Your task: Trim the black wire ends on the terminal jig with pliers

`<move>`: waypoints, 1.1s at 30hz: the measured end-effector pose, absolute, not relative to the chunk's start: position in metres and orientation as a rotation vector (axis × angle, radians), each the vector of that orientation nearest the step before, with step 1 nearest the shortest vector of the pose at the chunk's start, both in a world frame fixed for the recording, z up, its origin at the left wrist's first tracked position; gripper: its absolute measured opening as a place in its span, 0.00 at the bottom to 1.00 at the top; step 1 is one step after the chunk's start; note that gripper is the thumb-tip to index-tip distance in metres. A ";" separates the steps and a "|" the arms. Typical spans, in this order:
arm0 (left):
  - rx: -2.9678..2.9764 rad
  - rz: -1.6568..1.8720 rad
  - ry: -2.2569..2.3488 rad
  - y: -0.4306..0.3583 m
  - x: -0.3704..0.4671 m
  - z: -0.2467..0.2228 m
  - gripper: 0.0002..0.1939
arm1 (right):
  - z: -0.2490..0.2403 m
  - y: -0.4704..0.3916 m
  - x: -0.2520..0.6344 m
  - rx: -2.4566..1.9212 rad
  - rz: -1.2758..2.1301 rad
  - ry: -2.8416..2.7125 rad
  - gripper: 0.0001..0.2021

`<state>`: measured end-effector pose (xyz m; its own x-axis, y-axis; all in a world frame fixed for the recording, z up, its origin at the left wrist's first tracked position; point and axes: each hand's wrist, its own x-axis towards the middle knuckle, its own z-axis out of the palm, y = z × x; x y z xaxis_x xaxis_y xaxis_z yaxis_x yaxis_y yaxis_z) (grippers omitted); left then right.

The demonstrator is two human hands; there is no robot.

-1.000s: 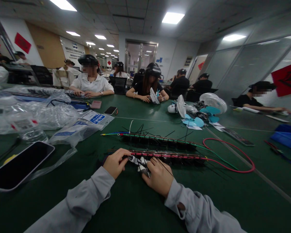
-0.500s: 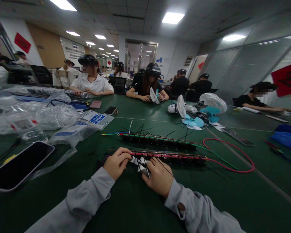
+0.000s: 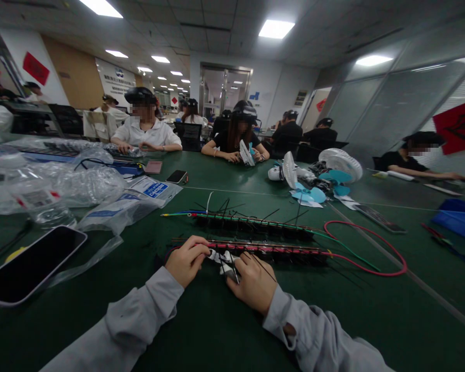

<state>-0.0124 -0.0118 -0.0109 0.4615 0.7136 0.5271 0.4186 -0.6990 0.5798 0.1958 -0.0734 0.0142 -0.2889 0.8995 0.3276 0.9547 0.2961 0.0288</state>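
Observation:
Two long dark strips lie across the green table. The nearer strip (image 3: 271, 249) carries a red cable; the farther strip (image 3: 256, 223) has a green wire and several black ties sticking out. My left hand (image 3: 188, 261) is closed at the near strip's left part, its fingertips pinching at a white piece. My right hand (image 3: 253, 281) is curled around something partly hidden, with thin black ties showing between its fingers. White crumpled material (image 3: 225, 261) lies between both hands, against the near strip.
A large phone (image 3: 34, 263), a plastic bottle (image 3: 36, 191) and clear bags (image 3: 132, 204) lie at the left. Fan parts (image 3: 313, 178) stand at the back right. A red cable loop (image 3: 403, 258) extends rightward. Two people sit across the table.

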 end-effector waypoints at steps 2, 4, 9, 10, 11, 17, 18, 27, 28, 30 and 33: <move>2.346 1.100 0.952 -0.012 -0.013 -0.011 0.09 | 0.014 -0.073 0.196 -1.702 -0.325 -2.318 0.09; 2.345 1.097 0.951 -0.012 -0.013 -0.011 0.09 | 0.014 -0.073 0.196 -1.707 -0.327 -2.317 0.09; 2.356 1.098 0.971 -0.012 -0.013 -0.011 0.09 | 0.014 -0.074 0.195 -1.723 -0.327 -2.322 0.09; 2.359 1.099 0.973 -0.012 -0.013 -0.011 0.09 | 0.014 -0.074 0.195 -1.724 -0.325 -2.322 0.09; 2.361 1.101 0.974 -0.012 -0.013 -0.011 0.08 | 0.014 -0.074 0.195 -1.724 -0.322 -2.322 0.09; 2.355 1.137 0.956 -0.012 -0.012 -0.011 0.09 | 0.013 -0.073 0.196 -1.703 -0.303 -2.310 0.09; 2.348 1.146 0.959 -0.012 -0.012 -0.010 0.09 | 0.012 -0.074 0.195 -1.701 -0.304 -2.305 0.09; 2.319 1.165 1.126 -0.009 -0.010 -0.012 0.11 | 0.009 -0.076 0.197 -1.662 -0.319 -2.306 0.09; 2.314 1.169 1.135 -0.009 -0.010 -0.013 0.10 | 0.008 -0.076 0.197 -1.660 -0.317 -2.302 0.09; 2.307 1.178 1.135 -0.009 -0.010 -0.013 0.09 | 0.008 -0.077 0.197 -1.656 -0.317 -2.290 0.09; 2.301 1.171 1.107 -0.009 -0.010 -0.011 0.11 | 0.009 -0.077 0.196 -1.647 -0.329 -2.274 0.11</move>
<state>-0.0101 -0.0089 -0.0115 0.3597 0.7640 0.5357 0.4920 -0.6431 0.5868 0.1961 -0.0773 0.0091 -0.2888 0.8781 0.3815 0.9502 0.3115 0.0023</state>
